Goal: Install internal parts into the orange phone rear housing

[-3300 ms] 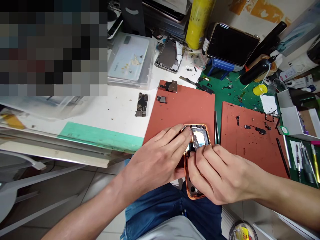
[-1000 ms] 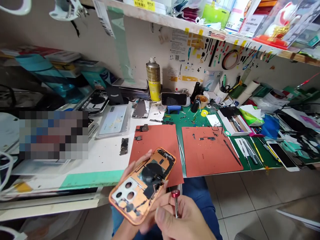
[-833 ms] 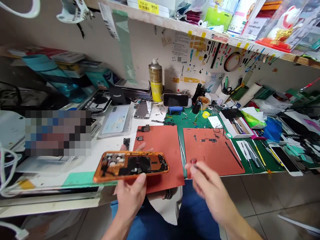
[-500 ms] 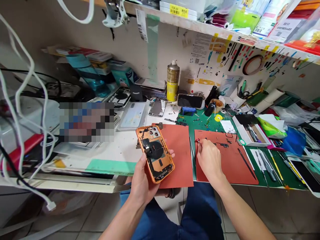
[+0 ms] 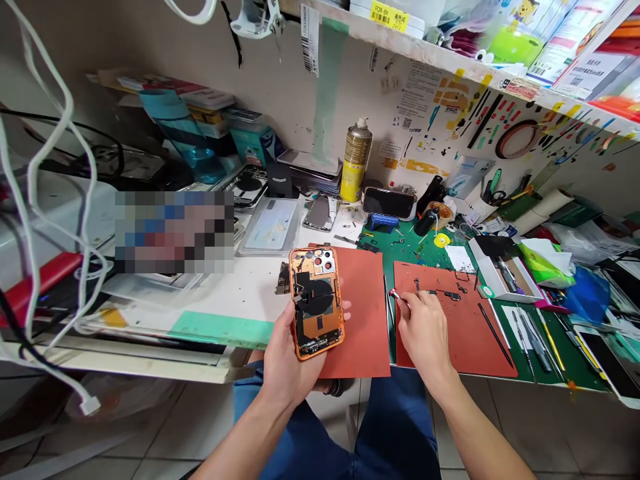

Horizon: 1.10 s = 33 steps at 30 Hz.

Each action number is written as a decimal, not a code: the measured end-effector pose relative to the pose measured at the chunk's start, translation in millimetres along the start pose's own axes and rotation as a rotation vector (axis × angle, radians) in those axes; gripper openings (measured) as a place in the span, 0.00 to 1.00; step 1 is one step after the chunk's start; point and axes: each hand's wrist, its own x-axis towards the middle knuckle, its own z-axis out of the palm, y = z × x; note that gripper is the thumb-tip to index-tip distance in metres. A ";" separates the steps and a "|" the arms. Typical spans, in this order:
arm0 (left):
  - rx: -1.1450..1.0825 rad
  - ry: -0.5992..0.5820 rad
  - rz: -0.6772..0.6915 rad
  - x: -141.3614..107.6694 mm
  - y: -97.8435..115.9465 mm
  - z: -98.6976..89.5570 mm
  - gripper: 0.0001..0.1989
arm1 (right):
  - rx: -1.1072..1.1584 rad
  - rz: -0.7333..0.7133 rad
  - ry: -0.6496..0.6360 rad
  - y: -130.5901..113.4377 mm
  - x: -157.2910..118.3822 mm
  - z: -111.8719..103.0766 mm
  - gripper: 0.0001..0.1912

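An orange phone housing (image 5: 318, 303), its inside facing up with a black round coil and camera openings, rests in my left hand (image 5: 287, 353), fingers wrapped round its edges. It is held above the left red mat (image 5: 365, 313). My right hand (image 5: 425, 327) is over the right red mat (image 5: 460, 340), its fingers pinched on a small screwdriver (image 5: 399, 295) with a red end. Small dark phone parts (image 5: 453, 295) and tiny screws lie on that mat, beyond my right hand. A black stick (image 5: 495, 335) lies to its right.
Tweezers (image 5: 389, 313) lie between the mats. Several tools (image 5: 537, 340) and a white phone (image 5: 610, 360) are at the right. Behind stand a spray can (image 5: 356, 160), a phone on a blue stand (image 5: 389, 203) and an open box (image 5: 505, 270). White cables (image 5: 90, 220) hang at the left.
The phone housing has turned more upright in my left hand and shifted slightly right. My right hand has rotated a little, showing more of the small screwdriver. The camera view has shifted.
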 end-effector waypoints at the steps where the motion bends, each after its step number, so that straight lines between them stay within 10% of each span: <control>1: -0.004 -0.007 -0.001 0.1 -0.2 -0.1 0.29 | -0.005 0.006 -0.007 -1.8 -0.4 -2.4 0.13; 22: -0.117 -0.130 0.002 3.4 -3.1 0.1 0.27 | -0.159 0.132 -0.346 -47.4 22.9 -25.4 0.14; 33: -0.068 -0.130 -0.025 4.0 -0.4 1.8 0.28 | 0.223 0.158 -0.329 -26.4 29.9 -34.4 0.08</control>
